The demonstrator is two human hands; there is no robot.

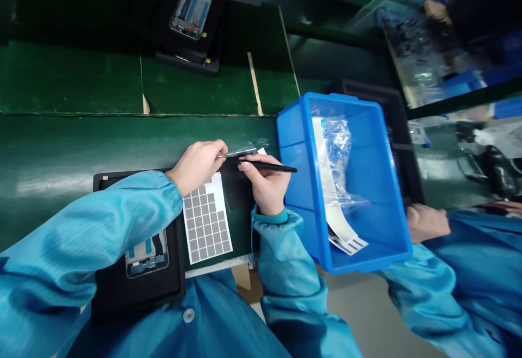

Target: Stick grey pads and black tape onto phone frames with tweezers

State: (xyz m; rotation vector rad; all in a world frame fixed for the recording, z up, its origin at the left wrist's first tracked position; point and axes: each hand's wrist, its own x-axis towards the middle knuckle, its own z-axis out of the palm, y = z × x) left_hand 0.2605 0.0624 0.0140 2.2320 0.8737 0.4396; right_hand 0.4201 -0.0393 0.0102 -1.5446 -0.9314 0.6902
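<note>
head view: left hand (196,166), fingers together, pinches a clear film strip (241,152) above a grey pad sheet (206,218); right hand (266,185) holds a black stylus (269,166) short for steady control, tip at the film, beside a blue plastic bin (297,146).

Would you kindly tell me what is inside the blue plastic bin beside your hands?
The blue plastic bin holds a crumpled clear plastic bag and a long white paper strip. Anything beneath them is covered.

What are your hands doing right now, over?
Left hand pinching silvery film strip. Right hand gripping slim black tool, tip by the strip. Grey pad sheet below, blue plastic bin just beside, over.
</note>
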